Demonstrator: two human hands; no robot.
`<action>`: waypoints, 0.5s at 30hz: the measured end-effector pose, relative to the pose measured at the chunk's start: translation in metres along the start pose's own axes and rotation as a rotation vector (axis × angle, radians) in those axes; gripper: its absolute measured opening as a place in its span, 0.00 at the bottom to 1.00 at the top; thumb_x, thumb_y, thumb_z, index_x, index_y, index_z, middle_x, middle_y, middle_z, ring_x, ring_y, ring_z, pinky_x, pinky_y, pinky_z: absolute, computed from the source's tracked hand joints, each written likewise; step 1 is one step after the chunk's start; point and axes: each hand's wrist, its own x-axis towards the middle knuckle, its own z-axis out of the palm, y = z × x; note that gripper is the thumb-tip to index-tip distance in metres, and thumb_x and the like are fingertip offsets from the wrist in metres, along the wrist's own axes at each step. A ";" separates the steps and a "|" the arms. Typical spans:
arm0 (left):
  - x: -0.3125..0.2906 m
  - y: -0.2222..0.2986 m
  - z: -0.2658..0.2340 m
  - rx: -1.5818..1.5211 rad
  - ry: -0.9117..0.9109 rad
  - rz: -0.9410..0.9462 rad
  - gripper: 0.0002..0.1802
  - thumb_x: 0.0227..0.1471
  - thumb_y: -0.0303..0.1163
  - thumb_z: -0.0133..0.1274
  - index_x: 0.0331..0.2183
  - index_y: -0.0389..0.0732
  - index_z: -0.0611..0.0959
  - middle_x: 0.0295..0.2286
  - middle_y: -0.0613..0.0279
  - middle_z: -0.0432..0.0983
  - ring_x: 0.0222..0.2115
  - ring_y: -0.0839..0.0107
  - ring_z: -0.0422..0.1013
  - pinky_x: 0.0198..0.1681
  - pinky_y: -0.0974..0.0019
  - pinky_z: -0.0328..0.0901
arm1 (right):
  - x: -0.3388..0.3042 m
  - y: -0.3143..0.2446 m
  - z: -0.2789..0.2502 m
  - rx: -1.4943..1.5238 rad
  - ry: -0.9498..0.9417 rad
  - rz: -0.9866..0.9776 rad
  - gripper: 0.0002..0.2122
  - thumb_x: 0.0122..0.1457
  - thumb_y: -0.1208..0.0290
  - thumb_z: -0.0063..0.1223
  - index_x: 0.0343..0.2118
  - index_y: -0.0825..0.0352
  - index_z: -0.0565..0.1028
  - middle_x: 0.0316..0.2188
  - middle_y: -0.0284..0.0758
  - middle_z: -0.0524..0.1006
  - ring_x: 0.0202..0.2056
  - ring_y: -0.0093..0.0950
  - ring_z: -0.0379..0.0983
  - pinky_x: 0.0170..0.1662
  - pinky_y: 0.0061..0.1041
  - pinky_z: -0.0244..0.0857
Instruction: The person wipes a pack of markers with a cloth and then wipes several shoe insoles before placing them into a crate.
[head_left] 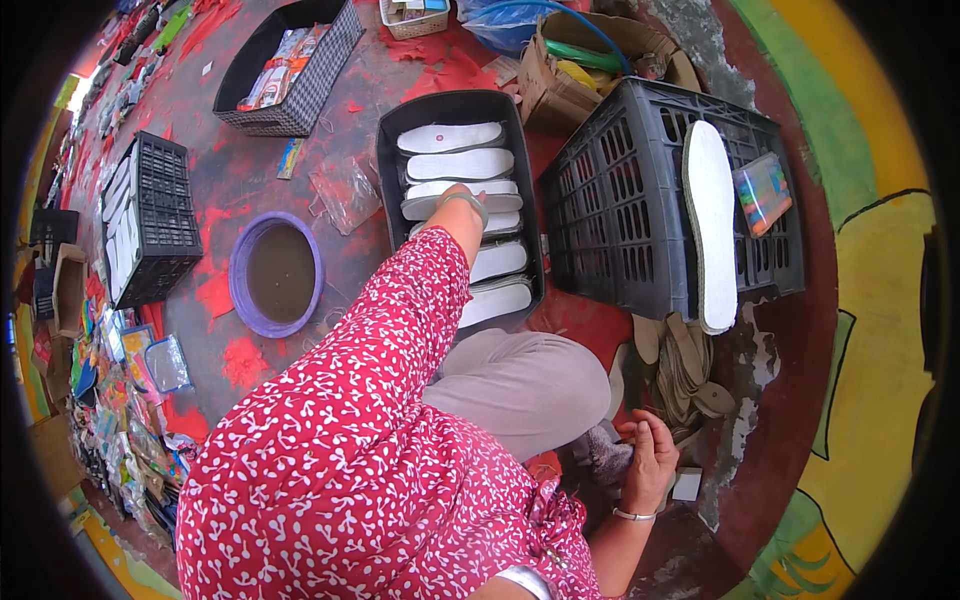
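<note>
In the black tray (388,160), white insoles (452,137) lie stacked under the left hand (462,205).

White insoles (455,165) lie overlapped, flat, in a row; black tray (388,150) holds them.

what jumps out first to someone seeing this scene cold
The red sleeve with white sprigs fills the lower middle, running up to the left hand, which reaches into a black tray of overlapping white insoles. To the right, an upturned black crate carries one long white sole on top. Lower right, the right hand rests near a heap of tan cut-outs.
</note>
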 end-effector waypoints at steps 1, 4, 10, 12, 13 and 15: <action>0.000 -0.001 0.004 0.023 0.007 0.011 0.18 0.56 0.26 0.39 0.49 0.34 0.65 0.49 0.46 0.59 0.45 0.51 0.61 0.42 0.51 0.70 | 0.000 -0.001 0.000 -0.006 0.006 0.000 0.10 0.59 0.71 0.46 0.38 0.72 0.73 0.26 0.31 0.75 0.27 0.15 0.66 0.31 0.13 0.57; 0.004 -0.003 0.009 0.254 -0.092 0.118 0.20 0.55 0.29 0.42 0.50 0.34 0.64 0.48 0.43 0.59 0.43 0.52 0.64 0.39 0.54 0.71 | 0.000 -0.003 0.001 -0.011 0.028 0.010 0.10 0.59 0.71 0.46 0.38 0.72 0.73 0.26 0.31 0.75 0.27 0.15 0.67 0.31 0.13 0.58; 0.043 0.035 -0.003 1.513 -0.171 0.882 0.22 0.40 0.31 0.53 0.41 0.38 0.75 0.39 0.48 0.71 0.45 0.56 0.65 0.44 0.63 0.65 | 0.002 -0.006 0.003 -0.047 0.029 -0.014 0.10 0.59 0.70 0.46 0.38 0.72 0.73 0.26 0.32 0.75 0.27 0.15 0.67 0.30 0.13 0.58; 0.034 0.047 -0.021 1.847 -0.383 1.294 0.27 0.37 0.34 0.56 0.43 0.38 0.74 0.41 0.50 0.70 0.45 0.55 0.65 0.48 0.60 0.62 | 0.002 -0.006 0.003 -0.041 0.020 -0.015 0.10 0.59 0.70 0.46 0.38 0.72 0.73 0.26 0.32 0.75 0.27 0.15 0.66 0.30 0.13 0.58; 0.030 0.051 -0.026 2.002 -0.504 1.506 0.29 0.35 0.35 0.57 0.44 0.39 0.73 0.42 0.50 0.70 0.46 0.54 0.64 0.50 0.58 0.60 | 0.002 -0.006 0.002 -0.039 0.018 -0.016 0.10 0.59 0.70 0.46 0.38 0.72 0.73 0.26 0.32 0.75 0.27 0.16 0.66 0.31 0.13 0.58; 0.024 0.055 -0.030 2.226 -0.554 1.527 0.34 0.34 0.36 0.59 0.47 0.39 0.70 0.46 0.53 0.66 0.49 0.55 0.61 0.52 0.59 0.57 | 0.002 -0.006 0.001 -0.028 0.013 -0.006 0.10 0.59 0.70 0.46 0.38 0.72 0.73 0.26 0.32 0.75 0.27 0.15 0.67 0.30 0.13 0.58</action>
